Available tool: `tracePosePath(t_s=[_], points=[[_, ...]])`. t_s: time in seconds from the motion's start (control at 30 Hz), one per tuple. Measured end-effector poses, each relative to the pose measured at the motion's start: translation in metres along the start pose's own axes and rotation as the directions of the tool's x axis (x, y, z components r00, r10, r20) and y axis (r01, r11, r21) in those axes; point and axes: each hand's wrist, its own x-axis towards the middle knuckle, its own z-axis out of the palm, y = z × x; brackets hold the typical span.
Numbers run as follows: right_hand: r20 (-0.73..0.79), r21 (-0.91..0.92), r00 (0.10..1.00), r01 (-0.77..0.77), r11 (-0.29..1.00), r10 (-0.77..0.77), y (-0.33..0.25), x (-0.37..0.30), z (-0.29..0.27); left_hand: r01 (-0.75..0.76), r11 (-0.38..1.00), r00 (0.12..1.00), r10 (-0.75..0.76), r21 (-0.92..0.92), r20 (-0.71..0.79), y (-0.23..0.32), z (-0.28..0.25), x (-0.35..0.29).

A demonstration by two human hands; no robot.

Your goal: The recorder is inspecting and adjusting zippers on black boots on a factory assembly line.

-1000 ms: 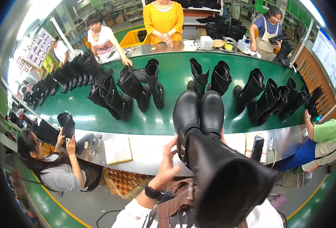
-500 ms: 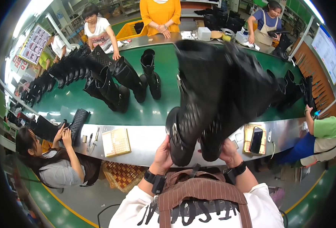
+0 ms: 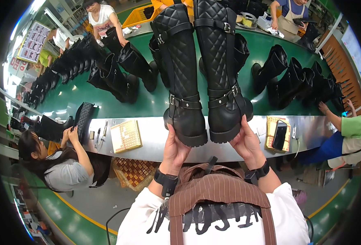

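Observation:
Two tall black boots (image 3: 182, 77) (image 3: 219, 73) stand side by side in front of me, soles toward me and shafts rising away. Their shafts are quilted, with buckled straps at the top and ankle. My left hand (image 3: 175, 149) is closed on the foot of the left boot, thumb up its side and fingers partly hidden by the sole. On the right boot, my right hand (image 3: 247, 145) grips the foot in the same way. The soles hang over the metal edge of the bench; whether they touch it I cannot tell.
More black boots stand on the green belt (image 3: 148, 110), left (image 3: 137, 63) and right (image 3: 290, 83). On the metal ledge lie paper stacks (image 3: 125, 134), a phone (image 3: 280, 134) and small tools (image 3: 102, 134). Co-workers are on both sides and across the belt.
The boots have swung from a blurred, rightward-leaning pose to upright and apart, quilted faces toward me. Both hands have risen slightly. The person on the right has reached toward the boots there.

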Motion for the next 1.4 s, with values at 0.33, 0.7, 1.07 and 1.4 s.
tracePosePath(t_s=[0.33, 0.7, 1.07, 1.4], points=[[0.141, -0.084, 0.990, 0.014, 0.996, -0.002, 0.009, 0.016, -0.032, -0.020, 0.998, 0.998, 0.023, 0.055, -0.053, -0.007, -0.015, 0.005], [0.280, -0.053, 0.951, 0.147, 0.988, -0.127, 0.019, 0.024, -0.070, 0.006, 0.997, 0.999, -0.010, 0.072, 0.053, -0.009, -0.039, 0.007], [0.313, -0.777, 0.942, 0.329, 0.536, -0.125, 0.019, 0.026, -0.048, 0.161, 0.985, 0.980, -0.167, -0.058, -0.105, -0.020, -0.060, 0.026], [0.968, -0.238, 0.241, 0.799, -0.552, -0.068, -0.167, -0.050, 0.071, 0.335, 0.922, 0.939, -0.312, 0.193, -0.142, -0.036, -0.076, 0.053]])
